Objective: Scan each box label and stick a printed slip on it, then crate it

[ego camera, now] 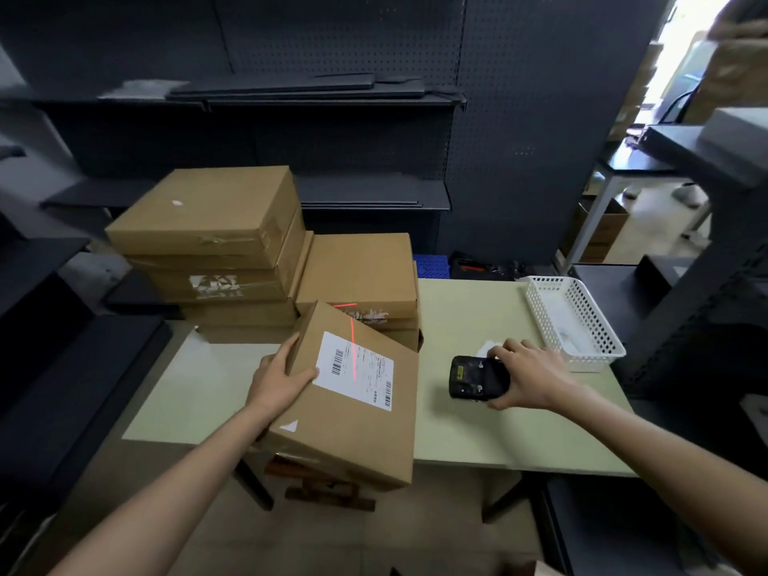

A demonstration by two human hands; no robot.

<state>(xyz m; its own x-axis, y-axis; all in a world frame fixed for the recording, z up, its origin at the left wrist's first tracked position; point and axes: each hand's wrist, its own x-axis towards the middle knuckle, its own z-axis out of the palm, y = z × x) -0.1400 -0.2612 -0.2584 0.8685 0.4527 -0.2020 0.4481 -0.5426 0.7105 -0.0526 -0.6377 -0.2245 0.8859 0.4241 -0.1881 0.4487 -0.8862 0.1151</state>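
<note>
scan step: your left hand [282,378] grips the box [353,413], right hand [525,376] fingers hold scanner [478,378]; next aim the beam onto the barcode.

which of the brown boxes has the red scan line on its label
The tilted box gripped by the left hand; the stacked boxes behind it show no intact label.

left hand [282,378]: forearm reaching forward, thumb on top, fingers curled round the edge of a tilted brown cardboard box [353,413] | right hand [528,378]: arm extended, fingers gripping a black handheld scanner [478,378]
</note>
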